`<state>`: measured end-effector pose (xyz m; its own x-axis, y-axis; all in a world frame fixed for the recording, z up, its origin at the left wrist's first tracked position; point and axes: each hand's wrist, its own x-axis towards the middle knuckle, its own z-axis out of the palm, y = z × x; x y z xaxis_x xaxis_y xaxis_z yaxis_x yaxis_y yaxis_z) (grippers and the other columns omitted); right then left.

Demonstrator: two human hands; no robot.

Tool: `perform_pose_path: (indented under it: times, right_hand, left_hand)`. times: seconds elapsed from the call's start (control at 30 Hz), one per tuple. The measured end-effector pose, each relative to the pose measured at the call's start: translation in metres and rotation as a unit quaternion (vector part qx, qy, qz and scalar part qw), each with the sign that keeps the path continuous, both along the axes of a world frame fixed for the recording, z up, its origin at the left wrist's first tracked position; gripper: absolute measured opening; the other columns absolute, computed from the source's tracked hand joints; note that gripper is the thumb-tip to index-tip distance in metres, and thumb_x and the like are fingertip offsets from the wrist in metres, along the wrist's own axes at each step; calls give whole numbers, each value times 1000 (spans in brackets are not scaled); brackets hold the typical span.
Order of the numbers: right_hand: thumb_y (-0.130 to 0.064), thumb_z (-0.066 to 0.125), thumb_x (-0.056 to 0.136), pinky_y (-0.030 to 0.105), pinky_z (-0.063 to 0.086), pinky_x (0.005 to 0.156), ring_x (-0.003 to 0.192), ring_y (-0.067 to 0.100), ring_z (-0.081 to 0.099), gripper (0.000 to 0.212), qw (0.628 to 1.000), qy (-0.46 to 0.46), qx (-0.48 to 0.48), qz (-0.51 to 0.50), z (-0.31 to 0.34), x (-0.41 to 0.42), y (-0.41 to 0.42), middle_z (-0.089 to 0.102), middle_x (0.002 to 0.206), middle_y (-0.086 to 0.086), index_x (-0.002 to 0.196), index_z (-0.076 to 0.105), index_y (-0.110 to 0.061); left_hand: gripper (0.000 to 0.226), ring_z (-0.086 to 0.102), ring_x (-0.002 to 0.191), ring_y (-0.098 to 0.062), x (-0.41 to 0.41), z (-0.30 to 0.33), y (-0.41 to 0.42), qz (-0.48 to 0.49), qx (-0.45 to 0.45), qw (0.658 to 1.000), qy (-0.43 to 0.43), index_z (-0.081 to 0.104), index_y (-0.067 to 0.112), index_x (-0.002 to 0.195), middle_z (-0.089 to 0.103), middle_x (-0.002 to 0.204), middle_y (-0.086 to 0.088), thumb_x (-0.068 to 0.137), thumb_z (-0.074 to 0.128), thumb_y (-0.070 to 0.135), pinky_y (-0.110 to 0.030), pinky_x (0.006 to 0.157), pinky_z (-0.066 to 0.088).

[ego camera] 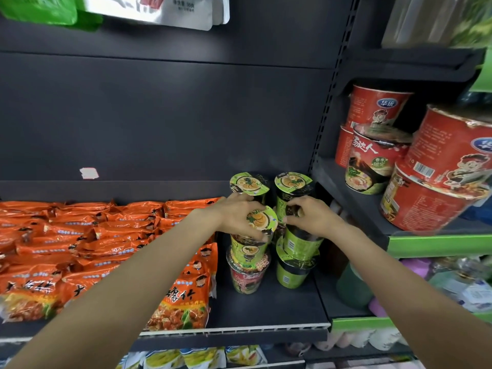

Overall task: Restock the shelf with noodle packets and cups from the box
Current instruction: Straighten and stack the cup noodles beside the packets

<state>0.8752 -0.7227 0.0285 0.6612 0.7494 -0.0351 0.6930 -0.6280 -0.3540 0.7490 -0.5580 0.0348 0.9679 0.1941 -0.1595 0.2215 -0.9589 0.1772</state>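
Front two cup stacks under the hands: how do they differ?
The left stack has a green cup on a red-patterned cup; the right stack is green on green. The left hand grips its top cup by the lid rim, lid showing; the right hand covers its cup's top. Both stand upright on the dark shelf.

"华统" on the red bowls (378, 107); perhaps "汤达人" on the green-and-red bowl (368, 166).
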Motion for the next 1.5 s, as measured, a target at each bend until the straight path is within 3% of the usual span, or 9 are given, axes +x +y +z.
perform_pose_path:
  times: [0.13,0.23,0.47,0.6,0.8,0.97,1.1,1.27,1.5]
  right_hand:
    - [-38,59,90,33,40,97,122,25,48,49,998,-22,52,-31,4,7,4,49,136,8,132,52,-14]
    - [-35,57,92,35,40,99,126,26,45,47,996,-33,60,-50,9,16,10,48,138,9,133,50,-14]
    - [-29,59,92,38,43,100,122,26,50,41,995,-12,68,-67,12,37,39,55,133,8,130,54,-13]
    - [-34,58,91,43,46,93,112,31,55,40,996,-21,37,-74,10,50,57,60,123,13,119,60,-6]
    - [-46,58,88,42,39,102,126,31,42,55,994,-39,-25,-99,6,64,73,45,136,14,132,52,-13]
    - [-30,61,90,32,34,103,129,26,41,50,998,4,-41,-43,11,73,70,42,142,10,132,52,-6]
    - [-22,64,88,26,30,104,134,21,37,58,998,51,-24,-35,12,79,66,36,149,3,141,43,-12]
    - [-42,68,82,39,36,105,130,28,37,58,997,-2,2,-80,1,79,70,42,138,9,133,51,-20]
    - [-17,69,85,25,36,94,122,22,48,47,997,60,-25,-41,8,85,64,50,136,4,129,53,-16]
  left_hand:
    - [52,34,133,-24,12,4,3,24,1,993,-119,48,22,135,43,141,-4,91,49,50,-42,106,34]
    - [41,40,128,-27,24,7,12,45,-3,988,-146,52,16,131,48,134,-8,97,43,38,-40,100,40]
    - [44,40,129,-29,67,2,43,56,-40,994,-87,43,20,140,42,141,-9,98,44,32,-41,105,38]
    - [40,41,128,-29,82,-7,58,49,-50,995,-67,47,26,137,44,139,-9,97,46,31,-42,105,38]
    - [42,42,127,-23,86,-14,68,48,-57,995,-66,52,34,131,46,138,0,91,54,45,-43,103,40]
    - [43,46,122,-20,86,-11,71,40,-56,996,-64,53,34,130,52,129,2,89,56,47,-41,100,43]
    - [44,45,123,-21,88,-10,69,45,-53,996,-60,53,34,130,51,130,0,88,56,48,-40,101,42]
    - [46,46,121,-21,88,-10,68,48,-50,996,-58,54,33,129,53,129,-2,87,57,50,-40,101,43]
    - [46,48,119,-21,86,-7,66,42,-53,996,-60,55,30,129,54,127,-2,87,58,48,-37,100,42]
